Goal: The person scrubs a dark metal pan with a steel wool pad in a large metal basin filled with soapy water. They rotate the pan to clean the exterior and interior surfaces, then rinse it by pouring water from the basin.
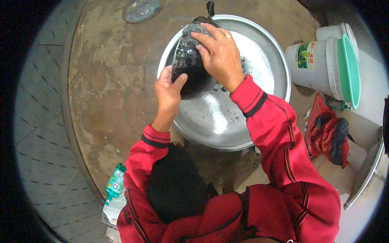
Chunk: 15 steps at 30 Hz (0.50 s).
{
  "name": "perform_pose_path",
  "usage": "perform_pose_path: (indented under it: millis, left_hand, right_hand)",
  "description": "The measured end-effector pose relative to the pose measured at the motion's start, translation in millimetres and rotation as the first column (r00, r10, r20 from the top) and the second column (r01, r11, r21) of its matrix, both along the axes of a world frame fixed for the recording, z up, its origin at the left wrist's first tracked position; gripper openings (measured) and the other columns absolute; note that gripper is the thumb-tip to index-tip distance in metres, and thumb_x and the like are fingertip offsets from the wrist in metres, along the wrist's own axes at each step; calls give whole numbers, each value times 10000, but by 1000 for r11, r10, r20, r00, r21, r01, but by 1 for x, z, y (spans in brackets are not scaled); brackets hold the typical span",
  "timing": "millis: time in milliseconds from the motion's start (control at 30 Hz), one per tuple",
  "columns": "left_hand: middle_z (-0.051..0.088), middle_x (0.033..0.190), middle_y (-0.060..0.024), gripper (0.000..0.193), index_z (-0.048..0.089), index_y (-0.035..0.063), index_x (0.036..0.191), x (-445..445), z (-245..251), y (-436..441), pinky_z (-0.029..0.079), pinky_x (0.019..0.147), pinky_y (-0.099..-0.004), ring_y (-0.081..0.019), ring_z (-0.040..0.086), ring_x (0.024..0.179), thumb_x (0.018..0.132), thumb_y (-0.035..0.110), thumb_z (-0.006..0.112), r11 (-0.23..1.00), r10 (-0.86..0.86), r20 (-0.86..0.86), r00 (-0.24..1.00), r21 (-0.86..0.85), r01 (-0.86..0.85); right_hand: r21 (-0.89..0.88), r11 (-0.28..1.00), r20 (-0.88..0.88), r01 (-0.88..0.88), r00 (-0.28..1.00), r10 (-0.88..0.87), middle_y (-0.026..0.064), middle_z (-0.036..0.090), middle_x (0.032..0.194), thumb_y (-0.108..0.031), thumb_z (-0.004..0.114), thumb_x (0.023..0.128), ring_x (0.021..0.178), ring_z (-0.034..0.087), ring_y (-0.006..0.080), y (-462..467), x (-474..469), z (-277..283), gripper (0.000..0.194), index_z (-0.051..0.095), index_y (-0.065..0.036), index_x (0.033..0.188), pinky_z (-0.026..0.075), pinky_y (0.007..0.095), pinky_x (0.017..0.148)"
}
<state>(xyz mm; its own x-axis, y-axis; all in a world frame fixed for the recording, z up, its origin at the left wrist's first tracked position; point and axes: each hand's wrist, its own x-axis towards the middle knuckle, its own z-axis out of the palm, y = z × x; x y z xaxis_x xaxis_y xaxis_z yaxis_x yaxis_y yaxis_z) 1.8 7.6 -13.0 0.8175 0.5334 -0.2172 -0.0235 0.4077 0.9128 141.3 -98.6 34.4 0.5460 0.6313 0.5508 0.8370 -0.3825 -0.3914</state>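
Observation:
A dark, round metal pan or pot (192, 60) is tilted over a wide silver metal basin (281, 66) that holds sudsy water. My left hand (170, 88) grips its lower left rim, thumb on the dark surface. My right hand (219, 51), with a ring on one finger, presses its fingertips on the speckled, foamy upper part; whether a scrubbing pad lies under them cannot be told. A short black handle or knob (210, 8) sticks up beyond the basin's top rim; its link to the dark vessel is partly hidden.
A round metal lid or disc (142, 10) lies at the top. White buckets (313, 66) and a green plastic basin (352, 73) stand at right, above a red and black cloth (328, 133). A green pump bottle (115, 183) lies lower left. A metal rim (364, 179) curves at lower right.

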Motion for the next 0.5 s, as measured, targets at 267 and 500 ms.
perform_pose_path:
  millis: [267, 500]
  left_hand:
    - [655, 1072, -52, 313, 584, -21, 1162, -2, -4, 2, 487, 887, -282, -124, 605, 976, 856, -55, 643, 1000, 3, -62, 998, 9, -3]
    - [651, 1061, -61, 322, 577, -35, 1160, -5, 0, 4, 479, 888, -281, -136, 608, 954, 845, -54, 641, 997, -3, -141, 990, 71, 14]
  right_hand:
    - [-108, 985, -30, -136, 991, 134, 95, 610, 1192, -60, 662, 733, 1051, 570, 334, -7, -27, 0, 354, 703, -145, 1075, 495, 419, 852]
    - [-137, 977, -56, -163, 986, 157, 102, 607, 1215, -67, 662, 736, 1046, 578, 332, -10, -48, 5, 325, 708, -140, 1049, 505, 438, 845]
